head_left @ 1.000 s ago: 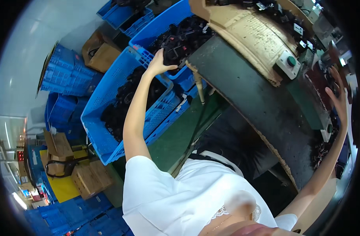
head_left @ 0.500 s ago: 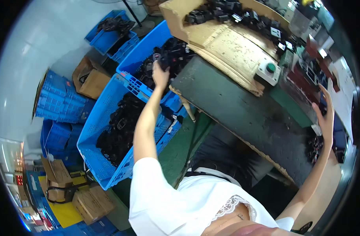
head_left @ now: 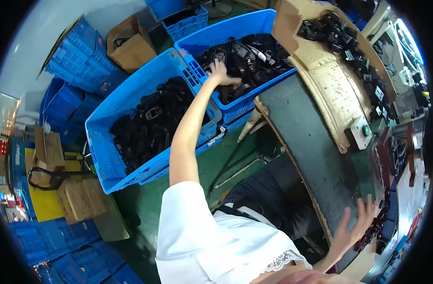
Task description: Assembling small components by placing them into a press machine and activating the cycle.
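Observation:
My left hand (head_left: 219,74) is stretched out over the far blue crate (head_left: 226,39), its fingers and thumb spread. It hovers at or just above a heap of black plastic parts (head_left: 258,66); whether the fingertips touch a part is hard to tell. One oval, buckle-like black part (head_left: 219,56) lies right by the fingertips. My right hand (head_left: 354,229), a little blurred, is held above the near end of the dark bench (head_left: 311,128). Its fingers are apart and nothing shows in them.
A nearer blue crate (head_left: 103,137) also holds black parts (head_left: 155,118). On the bench lie a cardboard sheet (head_left: 327,85), several small black pieces (head_left: 353,45) and a box with a green button (head_left: 361,132). Cardboard boxes (head_left: 81,199) and stacked blue crates (head_left: 79,52) stand at left.
The view has swung left. My right hand has come away from the machine, back toward me over the bench. My left hand stays at the far crate, its fingers now spread wider.

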`<state>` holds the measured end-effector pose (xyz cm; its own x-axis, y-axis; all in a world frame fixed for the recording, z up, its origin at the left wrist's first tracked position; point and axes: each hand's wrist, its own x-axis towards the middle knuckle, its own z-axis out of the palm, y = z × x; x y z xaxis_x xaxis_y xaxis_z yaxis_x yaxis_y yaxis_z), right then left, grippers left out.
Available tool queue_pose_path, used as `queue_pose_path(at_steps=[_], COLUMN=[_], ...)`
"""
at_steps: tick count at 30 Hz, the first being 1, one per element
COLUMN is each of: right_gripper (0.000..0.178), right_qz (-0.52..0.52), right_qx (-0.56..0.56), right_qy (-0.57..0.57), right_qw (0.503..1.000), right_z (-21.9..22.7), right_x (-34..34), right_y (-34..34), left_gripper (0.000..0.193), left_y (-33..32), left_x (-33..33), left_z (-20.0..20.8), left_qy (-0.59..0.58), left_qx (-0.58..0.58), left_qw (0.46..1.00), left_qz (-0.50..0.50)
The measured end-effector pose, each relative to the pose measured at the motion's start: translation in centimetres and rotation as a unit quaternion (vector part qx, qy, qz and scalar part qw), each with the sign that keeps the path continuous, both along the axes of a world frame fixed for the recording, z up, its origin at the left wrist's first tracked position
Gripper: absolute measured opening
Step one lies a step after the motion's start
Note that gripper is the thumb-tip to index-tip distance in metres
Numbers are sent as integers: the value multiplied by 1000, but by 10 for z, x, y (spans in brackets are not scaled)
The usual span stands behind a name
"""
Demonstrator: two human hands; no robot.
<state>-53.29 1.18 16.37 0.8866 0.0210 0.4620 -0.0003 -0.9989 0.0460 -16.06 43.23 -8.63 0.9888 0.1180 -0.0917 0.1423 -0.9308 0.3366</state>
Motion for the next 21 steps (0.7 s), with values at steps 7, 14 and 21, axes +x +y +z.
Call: queue_pose_path(at_steps=[7,14,21], right_gripper=[28,30,24], right_qz=[148,189,260], right_qx=[225,309,315], right_qy=[106,147,109], right_qw=[957,920,906], right_z=[-25,-31,-55], right_x=[45,52,82], right_y=[94,131,151], left_gripper=[104,89,88], left_y=[-6,-9,-8], left_x=[-4,-28,-19], left_z=[23,21,8], left_qy=[167,12,-49], left_qx=[51,27,-9], left_qw=[972,992,990], left_qz=[-155,-119,-136])
